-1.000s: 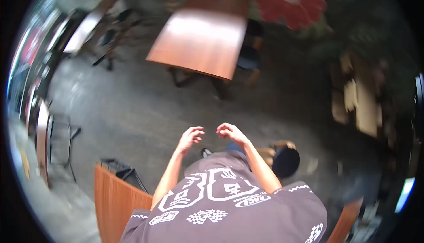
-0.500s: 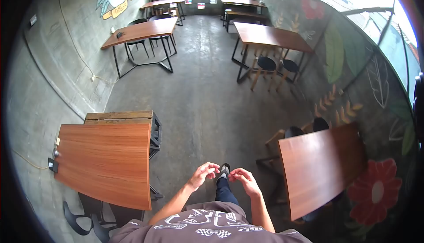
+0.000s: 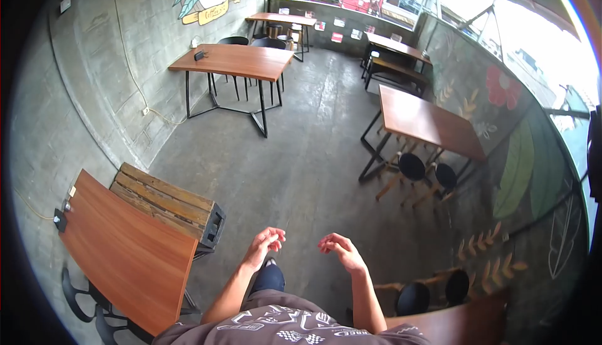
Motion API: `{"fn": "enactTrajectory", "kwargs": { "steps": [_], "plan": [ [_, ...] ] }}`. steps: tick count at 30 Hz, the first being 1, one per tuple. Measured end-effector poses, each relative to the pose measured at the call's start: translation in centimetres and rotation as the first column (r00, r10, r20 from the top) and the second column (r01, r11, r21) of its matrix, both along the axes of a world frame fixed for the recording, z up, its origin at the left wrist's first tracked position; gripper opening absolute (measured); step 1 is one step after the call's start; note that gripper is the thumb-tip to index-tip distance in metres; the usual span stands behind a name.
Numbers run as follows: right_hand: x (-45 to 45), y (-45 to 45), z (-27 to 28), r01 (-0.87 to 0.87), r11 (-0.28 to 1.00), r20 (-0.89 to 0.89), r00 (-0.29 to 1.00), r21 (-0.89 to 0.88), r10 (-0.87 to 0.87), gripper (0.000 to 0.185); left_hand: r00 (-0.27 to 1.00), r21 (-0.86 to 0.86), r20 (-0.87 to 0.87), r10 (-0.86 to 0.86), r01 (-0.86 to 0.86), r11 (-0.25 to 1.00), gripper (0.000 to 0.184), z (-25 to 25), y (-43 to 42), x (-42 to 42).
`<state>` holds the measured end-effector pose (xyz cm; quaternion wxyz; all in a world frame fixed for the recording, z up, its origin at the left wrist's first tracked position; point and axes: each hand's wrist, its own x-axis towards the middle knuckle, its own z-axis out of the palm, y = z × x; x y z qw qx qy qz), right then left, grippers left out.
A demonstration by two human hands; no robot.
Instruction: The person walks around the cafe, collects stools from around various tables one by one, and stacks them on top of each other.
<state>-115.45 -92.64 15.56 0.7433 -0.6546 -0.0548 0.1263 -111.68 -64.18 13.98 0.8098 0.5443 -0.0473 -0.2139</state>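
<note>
My left hand [image 3: 264, 247] is raised in front of my body, fingers loosely bent, with nothing in it. Level with it, my right hand [image 3: 343, 250] hangs in the air, its fingers slightly curled and no object between them. A gap separates the two hands. Below them one foot and a dark trouser leg [image 3: 268, 278] show on the grey concrete floor [image 3: 301, 163]. Nearest my left hand is a wooden bench [image 3: 166, 197] beside a brown table [image 3: 128, 254]. To the lower right, dark round stools [image 3: 412, 298] stand by another tabletop [image 3: 458, 321].
A table [image 3: 235, 59] with a small black object [image 3: 200, 55] stands ahead on the left. Ahead on the right is another table [image 3: 426, 119] with stools [image 3: 411, 166]. More tables line the back. Painted walls [image 3: 94, 88] bound both sides, and bare floor runs between the tables.
My view has moved forward, tilted up and swung left, so the near tables sit lower in view. My hands have moved further apart, and the near right table has mostly left the frame.
</note>
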Motion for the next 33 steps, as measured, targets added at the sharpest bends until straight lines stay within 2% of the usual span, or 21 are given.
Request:
{"fn": "enactTrajectory", "kwargs": {
  "steps": [5, 7, 9, 12, 14, 15, 19, 22, 26, 29, 30, 33],
  "plan": [
    [14.1, -1.9, -2.6, 0.037, 0.999, -0.027, 0.999, 0.013, -0.037, 0.019, 0.994, -0.053, -0.109, -0.013, 0.007, 0.999, 0.025, -4.4, -2.3, 14.9],
    [19.5, -2.6, -2.2, 0.099, 0.99, -0.101, 0.991, 0.101, -0.088, 0.018, 0.989, -0.035, -0.139, -0.056, 0.052, 0.998, 0.026, -4.7, -3.9, 22.1],
    [24.1, -3.1, -0.8, 0.13, 0.984, -0.129, 0.985, 0.123, -0.114, 0.018, 0.99, 0.032, -0.043, -0.138, 0.139, 0.99, 0.027, -2.1, -5.6, 29.8],
    [32.0, -4.2, 0.4, 0.15, 0.983, -0.116, 0.984, 0.11, -0.137, 0.018, 0.968, -0.051, 0.096, -0.232, 0.237, 0.97, 0.027, 1.8, -7.9, 40.7],
    [37.8, -5.6, 0.4, 0.179, 0.973, -0.114, 0.98, 0.144, -0.163, 0.019, 0.965, -0.058, 0.115, -0.235, 0.242, 0.968, 0.026, 4.0, -9.7, 48.0],
    [40.6, -6.4, 0.4, 0.2, 0.975, -0.106, 0.976, 0.097, -0.189, 0.02, 0.966, -0.048, 0.117, -0.228, 0.235, 0.971, 0.026, 4.7, -10.6, 51.3],
    [50.6, -9.5, -0.3, 0.274, 0.946, -0.13, 0.958, 0.171, -0.254, 0.021, 0.977, -0.112, 0.094, -0.194, 0.204, 0.973, 0.025, 4.9, -14.1, 62.0],
    [59.2, -12.4, -2.5, 0.297, 0.934, -0.149, 0.951, 0.199, -0.27, 0.021, 0.982, -0.108, 0.048, -0.184, 0.189, 0.976, 0.025, 2.9, -16.7, 70.1],
    [72.7, -17.0, -4.8, 0.245, 0.945, -0.169, 0.963, 0.217, -0.211, 0.021, 0.991, -0.066, -0.046, -0.128, 0.124, 0.99, 0.024, 0.0, -18.9, 80.6],
    [84.6, -20.8, -2.3, 0.161, 0.971, -0.094, 0.985, 0.175, -0.146, 0.021, 0.996, 0.001, -0.076, -0.039, 0.039, 0.999, 0.023, 0.1, -20.6, 88.9],
    [88.6, -21.8, -1.1, 0.127, 0.966, -0.081, 0.99, 0.227, -0.111, 0.019, 0.996, 0.013, -0.081, -0.032, 0.033, 0.999, 0.023, 0.5, -21.2, 91.2],
    [100.9, -25.3, 0.8, 0.025, 0.979, -0.024, 1.0, 0.204, -0.02, 0.019, 0.998, -0.025, -0.059, 0.037, -0.039, 0.999, 0.022, 1.6, -23.3, 99.6]
  ]
}}
